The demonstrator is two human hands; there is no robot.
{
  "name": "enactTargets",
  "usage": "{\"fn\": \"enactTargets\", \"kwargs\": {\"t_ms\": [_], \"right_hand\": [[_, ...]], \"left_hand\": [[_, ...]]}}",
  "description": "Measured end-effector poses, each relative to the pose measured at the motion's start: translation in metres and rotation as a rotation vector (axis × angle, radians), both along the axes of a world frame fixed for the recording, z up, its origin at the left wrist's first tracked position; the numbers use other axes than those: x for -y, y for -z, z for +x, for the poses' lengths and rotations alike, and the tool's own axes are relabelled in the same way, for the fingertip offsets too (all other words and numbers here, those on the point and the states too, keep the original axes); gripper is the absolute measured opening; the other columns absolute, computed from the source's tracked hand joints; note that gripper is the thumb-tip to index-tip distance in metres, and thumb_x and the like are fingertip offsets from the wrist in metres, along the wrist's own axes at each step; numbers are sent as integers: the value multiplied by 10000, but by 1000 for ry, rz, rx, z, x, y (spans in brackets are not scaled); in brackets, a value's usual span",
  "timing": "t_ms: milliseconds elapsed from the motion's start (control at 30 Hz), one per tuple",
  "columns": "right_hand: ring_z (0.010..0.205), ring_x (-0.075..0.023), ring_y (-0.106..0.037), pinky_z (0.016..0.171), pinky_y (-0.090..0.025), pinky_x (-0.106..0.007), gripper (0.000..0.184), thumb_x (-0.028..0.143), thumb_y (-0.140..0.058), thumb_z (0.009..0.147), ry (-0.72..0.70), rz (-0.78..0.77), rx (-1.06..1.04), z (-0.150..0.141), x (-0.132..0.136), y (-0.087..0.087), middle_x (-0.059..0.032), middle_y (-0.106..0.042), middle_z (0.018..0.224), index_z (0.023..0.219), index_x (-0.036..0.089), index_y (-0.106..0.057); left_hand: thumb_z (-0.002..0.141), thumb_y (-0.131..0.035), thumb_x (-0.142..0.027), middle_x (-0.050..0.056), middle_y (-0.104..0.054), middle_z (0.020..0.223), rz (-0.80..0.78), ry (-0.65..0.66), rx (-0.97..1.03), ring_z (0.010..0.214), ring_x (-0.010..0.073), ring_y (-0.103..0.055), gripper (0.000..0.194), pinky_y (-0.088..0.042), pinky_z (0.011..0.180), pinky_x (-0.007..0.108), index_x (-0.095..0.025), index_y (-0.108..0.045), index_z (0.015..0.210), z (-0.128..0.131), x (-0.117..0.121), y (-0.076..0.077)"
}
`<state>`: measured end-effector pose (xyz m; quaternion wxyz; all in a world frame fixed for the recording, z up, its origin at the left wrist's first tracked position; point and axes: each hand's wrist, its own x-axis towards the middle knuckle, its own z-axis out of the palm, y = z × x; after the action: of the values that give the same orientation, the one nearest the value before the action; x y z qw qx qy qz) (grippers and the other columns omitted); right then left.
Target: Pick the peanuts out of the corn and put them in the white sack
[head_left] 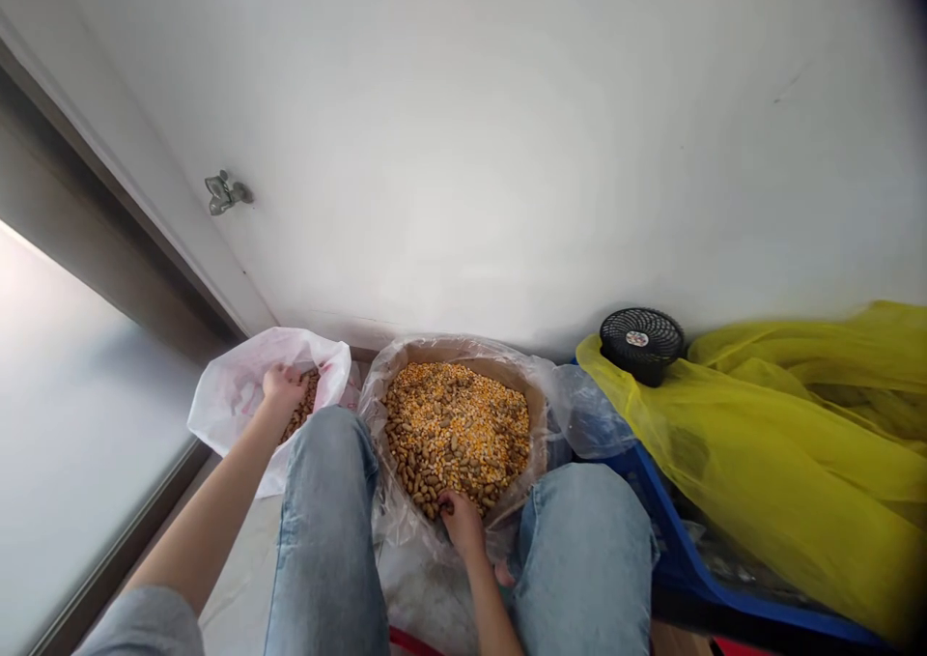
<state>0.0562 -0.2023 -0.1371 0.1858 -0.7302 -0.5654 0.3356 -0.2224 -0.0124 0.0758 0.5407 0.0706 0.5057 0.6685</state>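
My left hand [284, 385] reaches into a white plastic bag [221, 390] on the left, over a pile of small reddish-brown nuts [310, 400]. Its fingers look loosely apart, with nothing visible in them. At the front edge of a sack lined with clear plastic [540, 410], my right hand [462, 521] has its thumb and fingers pinched together on a peanut in its shell, partly hidden by the fingers. Yellow corn kernels [453, 414] fill this sack, mixed with unshelled peanuts [416, 477] that lie thickest at the front left.
My knees [329, 482] flank the sack. On the right, yellow netting [753, 434] drapes over a blue crate [673, 540], and a small black fan [641, 342] rests there. Behind stands a white wall [463, 154] with a metal tap [226, 192]. A frosted door panel [72, 424] borders the left.
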Motion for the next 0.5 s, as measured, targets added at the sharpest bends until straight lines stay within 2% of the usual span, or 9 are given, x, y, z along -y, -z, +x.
{"fn": "enactTargets", "kwargs": {"t_ms": [67,133,200,267,333,433,500], "right_hand": [[870,-178,-567,780,-390,-249,316,57,-421,613,6,0,4,-1,0,0,-42,-637,862,789,211,-633],[865,-178,-567,762,-394,-251,307,68,-431,607,39,1,12,-2,1,0,-39,-633,869,781,223,-631],[847,-180,-569,736,-400,-256,298,78,-434,603,80,8,-1,-3,2,1,-36,-631,862,772,230,-626],[816,-179,-573,714,-406,-260,280,85,-433,598,125,37,-76,-2,2,4,-35,-631,833,754,224,-619],[763,-174,-577,696,-415,-262,244,97,-435,598,173,72,-210,0,0,7,-34,-632,777,729,210,-608],[699,-166,-572,677,-427,-265,167,142,-455,606,265,117,-431,6,-4,6,-31,-621,710,699,189,-584],[697,-164,-568,683,-432,-269,124,180,-485,603,324,131,-544,8,-6,0,-28,-615,701,689,182,-575]], "left_hand": [[814,-318,-162,37,-517,1070,-34,9,33,997,112,-494,233,-385,870,309,-200,-472,985,32,10,-1],[773,-401,-160,38,-545,1072,85,136,69,945,119,-530,216,-408,845,293,-195,-532,941,70,26,0],[757,-457,-196,41,-560,1081,140,274,101,922,129,-549,208,-428,818,283,-199,-560,938,109,48,12],[764,-457,-214,57,-572,1076,0,344,141,915,138,-559,189,-436,802,279,-189,-572,913,142,75,39],[776,-441,-218,79,-575,1078,-190,373,154,933,153,-559,183,-440,790,281,-182,-574,896,165,102,79],[780,-446,-215,88,-574,1082,-359,389,116,972,158,-545,155,-442,743,235,-197,-580,855,182,138,141],[786,-429,-211,84,-592,1032,-467,384,146,923,151,-567,150,-452,707,228,-198,-573,826,186,154,170]]}}
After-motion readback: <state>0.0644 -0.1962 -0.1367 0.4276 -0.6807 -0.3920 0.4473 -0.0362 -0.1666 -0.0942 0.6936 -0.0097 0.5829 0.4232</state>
